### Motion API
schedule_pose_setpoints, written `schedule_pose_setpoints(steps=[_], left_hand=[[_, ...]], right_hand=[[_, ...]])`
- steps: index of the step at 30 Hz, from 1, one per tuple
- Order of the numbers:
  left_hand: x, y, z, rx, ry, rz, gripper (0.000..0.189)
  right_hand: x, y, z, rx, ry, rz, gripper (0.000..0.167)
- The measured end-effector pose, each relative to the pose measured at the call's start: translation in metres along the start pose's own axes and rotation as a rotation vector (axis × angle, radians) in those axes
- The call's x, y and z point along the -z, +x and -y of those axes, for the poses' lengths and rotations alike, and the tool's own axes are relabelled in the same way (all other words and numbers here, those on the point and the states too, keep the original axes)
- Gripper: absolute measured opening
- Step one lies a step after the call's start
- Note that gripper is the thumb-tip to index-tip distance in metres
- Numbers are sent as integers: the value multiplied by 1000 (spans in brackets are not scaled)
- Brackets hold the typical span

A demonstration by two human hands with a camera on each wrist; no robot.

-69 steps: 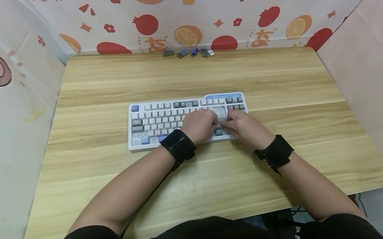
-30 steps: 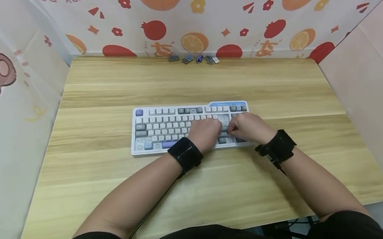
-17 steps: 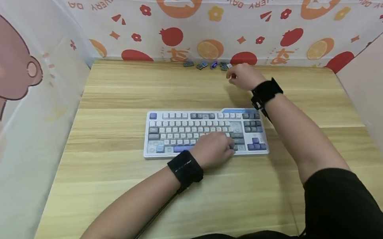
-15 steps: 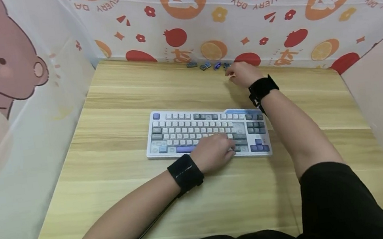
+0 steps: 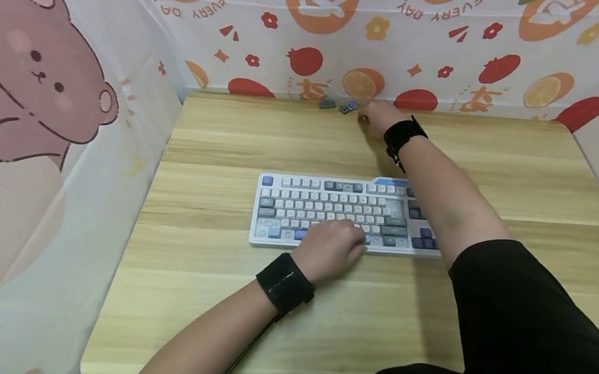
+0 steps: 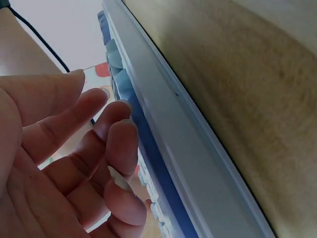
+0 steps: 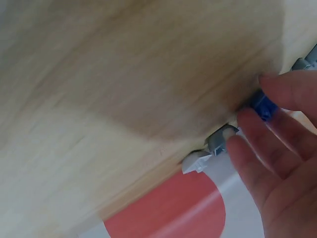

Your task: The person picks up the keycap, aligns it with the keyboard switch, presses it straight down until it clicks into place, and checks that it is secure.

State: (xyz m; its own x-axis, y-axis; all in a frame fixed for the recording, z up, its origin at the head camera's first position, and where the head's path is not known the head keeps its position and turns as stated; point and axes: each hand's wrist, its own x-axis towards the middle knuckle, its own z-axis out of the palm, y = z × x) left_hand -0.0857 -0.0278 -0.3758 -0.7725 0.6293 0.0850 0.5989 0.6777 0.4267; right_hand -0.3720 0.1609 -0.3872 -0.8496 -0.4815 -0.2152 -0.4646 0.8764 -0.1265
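Observation:
A white mechanical keyboard with white, grey and purple keycaps lies mid-table. My left hand rests over its front edge, fingers loosely bent; in the left wrist view that hand holds nothing visible. At the table's back edge my right hand reaches down to a row of loose keycaps. The right wrist view has a dark blue keycap between thumb and fingers, on the table, with no firm pinch visible. A fingertip is close by a grey keycap; a white keycap lies beyond.
Left of my right hand in the head view lie more loose keycaps and a small pair. A fruit-printed cloth wall stands directly behind them. My right forearm crosses above the keyboard's right end.
My right hand has left the keyboard, reached the back edge, then shifted left along the keycaps to the blue one. My left hand has stayed at the keyboard. The head view has turned.

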Motion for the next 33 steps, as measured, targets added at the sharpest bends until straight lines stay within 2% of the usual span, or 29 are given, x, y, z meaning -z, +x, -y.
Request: schedule_pose_setpoints(steps=[3,6,9,12,14,17,20,23,25,27,29,33], left_hand=[[-1,4,-1,0,-17,11,12],[5,7,-1,19,-48,-3,12],[10,11,1,47,-93,-21,12],[17,15,2,76,-170,-36,15],[21,18,2,107,-249,-53,20],[29,23,3,155,-429,-106,34],[34,25,4,192,-659,-160,45],[37,26,3,192,-884,-195,47],[36,26,3,177,-961,-208,41],[35,27,1,165,-984,-221,34],[32,28,0,154,-969,-229,27],[28,29,-3,140,-978,-209,24]], right_hand=[[2,-14,-3,-7,56,2,31],[9,-30,-1,-5,117,45,27],[10,-50,2,24,232,43,23],[10,-80,10,83,435,-23,23],[12,-105,20,134,631,-76,25],[15,-150,39,208,931,-132,30],[11,-191,60,256,1131,-179,33],[1,-217,76,295,1198,-238,33],[-7,-226,83,325,1229,-283,34],[-14,-233,87,346,1264,-315,36],[-20,-238,89,350,1300,-355,39],[-27,-247,90,311,1391,-448,44]])
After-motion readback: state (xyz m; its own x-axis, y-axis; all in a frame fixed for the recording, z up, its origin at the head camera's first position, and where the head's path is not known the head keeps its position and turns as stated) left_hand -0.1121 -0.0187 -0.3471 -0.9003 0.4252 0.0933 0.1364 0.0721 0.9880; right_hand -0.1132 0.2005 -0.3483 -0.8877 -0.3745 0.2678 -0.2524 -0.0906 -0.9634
